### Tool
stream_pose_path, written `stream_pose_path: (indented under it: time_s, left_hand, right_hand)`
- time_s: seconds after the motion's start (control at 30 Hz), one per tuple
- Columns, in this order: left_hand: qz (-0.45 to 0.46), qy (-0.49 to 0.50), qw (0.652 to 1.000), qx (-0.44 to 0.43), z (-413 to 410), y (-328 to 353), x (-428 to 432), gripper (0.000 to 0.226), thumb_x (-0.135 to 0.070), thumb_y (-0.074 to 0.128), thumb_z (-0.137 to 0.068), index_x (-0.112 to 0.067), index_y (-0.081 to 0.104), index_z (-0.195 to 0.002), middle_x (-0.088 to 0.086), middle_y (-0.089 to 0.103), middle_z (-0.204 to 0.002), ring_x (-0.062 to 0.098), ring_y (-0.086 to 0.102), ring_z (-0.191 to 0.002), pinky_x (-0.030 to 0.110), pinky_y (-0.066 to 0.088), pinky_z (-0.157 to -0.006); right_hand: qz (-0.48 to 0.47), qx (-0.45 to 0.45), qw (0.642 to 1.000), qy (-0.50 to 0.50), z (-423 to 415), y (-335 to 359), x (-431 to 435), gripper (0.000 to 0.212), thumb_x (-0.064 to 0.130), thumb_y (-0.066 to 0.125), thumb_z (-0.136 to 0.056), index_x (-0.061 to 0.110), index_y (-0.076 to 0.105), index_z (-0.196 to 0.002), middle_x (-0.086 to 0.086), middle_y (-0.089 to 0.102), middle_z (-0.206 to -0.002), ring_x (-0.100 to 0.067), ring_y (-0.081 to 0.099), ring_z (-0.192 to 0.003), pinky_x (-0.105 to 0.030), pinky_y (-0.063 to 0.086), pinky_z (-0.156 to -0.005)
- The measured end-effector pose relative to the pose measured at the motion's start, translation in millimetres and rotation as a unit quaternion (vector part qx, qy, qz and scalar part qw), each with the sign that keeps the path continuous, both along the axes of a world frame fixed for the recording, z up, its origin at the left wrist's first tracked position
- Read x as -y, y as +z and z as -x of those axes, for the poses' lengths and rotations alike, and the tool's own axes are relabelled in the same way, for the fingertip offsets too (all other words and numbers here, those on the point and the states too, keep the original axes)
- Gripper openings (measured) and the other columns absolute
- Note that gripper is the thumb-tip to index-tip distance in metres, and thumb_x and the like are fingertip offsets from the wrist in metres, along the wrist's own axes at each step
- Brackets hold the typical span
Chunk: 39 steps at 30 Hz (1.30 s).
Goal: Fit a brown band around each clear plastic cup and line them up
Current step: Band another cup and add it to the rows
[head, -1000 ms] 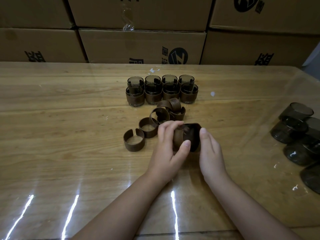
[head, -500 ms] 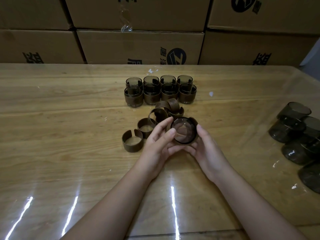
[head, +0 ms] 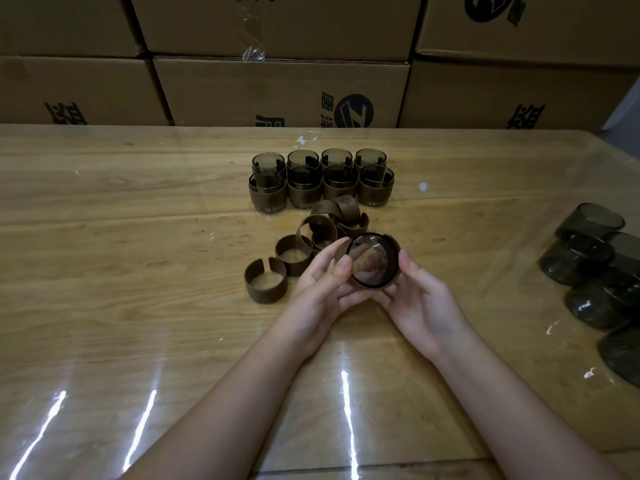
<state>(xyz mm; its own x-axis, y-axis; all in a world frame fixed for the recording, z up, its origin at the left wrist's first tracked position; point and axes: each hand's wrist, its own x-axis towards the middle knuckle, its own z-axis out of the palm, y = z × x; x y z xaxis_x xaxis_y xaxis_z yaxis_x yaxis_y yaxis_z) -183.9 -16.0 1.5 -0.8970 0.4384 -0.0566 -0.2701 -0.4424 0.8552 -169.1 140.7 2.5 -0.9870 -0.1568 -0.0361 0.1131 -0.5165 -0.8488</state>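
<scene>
- Two bare forearms reach in from the near edge over a glossy wooden table (head: 138, 306); streaks of light glare on its near surface
- The left hand (head: 322, 282) and the right hand (head: 419, 296) meet at the middle of the table; together they hold one clear smoky plastic cup (head: 372, 259) just above the surface, tipped so its open mouth faces the camera
- The left thumb presses the cup's left rim and the left fingers curl under it; the right thumb lies on its right side and the right fingers curl beneath; both hands are clamped on the cup
- A brown band (head: 393, 241) wraps the cup's wall, showing as a dark ring outside the rim
- Just left of the hands a loose band (head: 265, 280) lies flat, a split ring with its gap facing away; a second loose band (head: 294, 252) sits just beyond it, touching or nearly so
- Behind the held cup a small heap of bands (head: 332, 220) rests, some on edge and overlapping
- Well apart at the right edge, several bare cups (head: 588, 258) lie clustered on their sides; their exact number cannot be told
- Further back, eight banded cups (head: 322, 181) stand upright in two rows of four, packed close together; the heap of bands nearly touches the front row
- A white speck (head: 423, 186) lies on the table to the right of the rows
- Beyond the far edge, stacked cardboard boxes (head: 277, 88) with dark printed marks fill the background
</scene>
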Motion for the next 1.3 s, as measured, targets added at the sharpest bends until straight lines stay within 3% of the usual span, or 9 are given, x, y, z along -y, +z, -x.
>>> stream_pose_path:
  time_s: [0.4, 0.53, 0.6, 0.8, 0.9, 1.0, 1.07, 1.2, 1.3]
  left_hand:
    - [0.019, -0.010, 1.000, -0.010, -1, 1, 0, 0.110, -0.056, 0.085, -0.057, -0.012, 0.036, -0.146, 0.005, 0.057, -0.138, 0.036, 0.057, -0.122, 0.050, 0.044, -0.105]
    - [0.011, -0.028, 0.999, -0.018, -1, -1, 1, 0.108, -0.056, 0.083, -0.060, -0.012, 0.034, -0.146, 0.004, 0.053, -0.142, 0.040, 0.054, -0.124, 0.050, 0.043, -0.105]
    - [0.006, -0.034, 0.999, -0.023, -1, -2, 1, 0.106, -0.056, 0.082, -0.063, -0.011, 0.033, -0.146, 0.006, 0.051, -0.144, 0.042, 0.052, -0.125, 0.053, 0.040, -0.107]
    - [-0.007, -0.042, 0.999, -0.025, 1, -4, 0, 0.097, -0.054, 0.078, -0.070, -0.011, 0.034, -0.146, 0.006, 0.050, -0.145, 0.041, 0.051, -0.126, 0.049, 0.043, -0.105]
    - [-0.013, -0.041, 0.999, -0.032, 2, -6, 0, 0.075, -0.048, 0.067, -0.083, -0.014, 0.039, -0.143, 0.005, 0.051, -0.144, 0.033, 0.056, -0.123, 0.046, 0.045, -0.103]
    - [-0.048, -0.022, 0.999, 0.009, 4, -5, 3, 0.052, -0.035, 0.051, -0.088, -0.009, 0.051, -0.134, 0.010, 0.059, -0.135, 0.030, 0.059, -0.119, 0.046, 0.046, -0.099]
    - [-0.029, 0.016, 0.999, 0.024, 4, -2, 1, 0.053, -0.036, 0.047, -0.085, -0.007, 0.057, -0.128, 0.014, 0.063, -0.127, 0.031, 0.059, -0.118, 0.045, 0.050, -0.095]
    - [0.134, 0.061, 0.988, -0.056, -4, -4, -10, 0.065, -0.042, 0.058, -0.077, -0.007, 0.053, -0.132, 0.020, 0.052, -0.135, 0.033, 0.052, -0.125, 0.051, 0.043, -0.106]
    - [0.198, 0.044, 0.972, -0.118, -5, -9, -12, 0.059, -0.039, 0.063, -0.077, -0.018, 0.053, -0.131, 0.015, 0.054, -0.132, 0.028, 0.055, -0.122, 0.044, 0.046, -0.104]
  right_hand:
    - [0.077, 0.046, 0.996, 0.021, -1, 2, -2, 0.041, 0.029, 0.051, -0.088, 0.009, 0.059, -0.122, -0.010, 0.064, -0.118, -0.027, 0.051, -0.116, -0.039, 0.033, -0.105]
    - [0.114, 0.060, 0.991, 0.041, -2, 5, -3, 0.069, 0.033, 0.087, -0.061, 0.011, 0.060, -0.121, -0.003, 0.068, -0.100, -0.018, 0.057, -0.099, -0.036, 0.036, -0.099]
    - [0.126, 0.057, 0.989, 0.049, -2, 6, -5, 0.082, 0.032, 0.093, -0.051, 0.012, 0.059, -0.123, -0.002, 0.069, -0.095, -0.016, 0.059, -0.094, -0.035, 0.041, -0.093]
    - [0.145, 0.022, 0.985, 0.090, -3, 9, -4, 0.079, 0.031, 0.085, -0.067, 0.015, 0.046, -0.133, 0.001, 0.073, -0.096, -0.012, 0.068, -0.095, -0.029, 0.053, -0.081]
    - [0.130, 0.007, 0.989, 0.073, -2, 9, -3, 0.072, 0.030, 0.085, -0.068, 0.016, 0.052, -0.131, 0.001, 0.071, -0.091, -0.012, 0.068, -0.091, -0.031, 0.053, -0.079]
    - [0.046, -0.027, 0.998, 0.029, -5, 13, 0, 0.065, 0.027, 0.085, -0.065, 0.021, 0.060, -0.125, -0.002, 0.069, -0.097, -0.014, 0.067, -0.092, -0.031, 0.054, -0.078]
    - [-0.110, -0.072, 0.991, -0.022, -10, 15, 3, 0.056, 0.022, 0.078, -0.068, 0.034, 0.061, -0.120, 0.003, 0.070, -0.108, -0.015, 0.066, -0.103, -0.025, 0.054, -0.079]
    - [-0.413, -0.202, 0.878, -0.134, -23, 15, 15, 0.058, 0.018, 0.072, -0.079, 0.062, 0.054, -0.112, 0.027, 0.058, -0.110, -0.005, 0.055, -0.111, -0.019, 0.045, -0.091]
    - [-0.488, -0.268, 0.815, -0.160, -25, 13, 19, 0.055, 0.022, 0.065, -0.080, 0.062, 0.049, -0.114, 0.041, 0.049, -0.111, 0.011, 0.043, -0.113, -0.014, 0.033, -0.099]
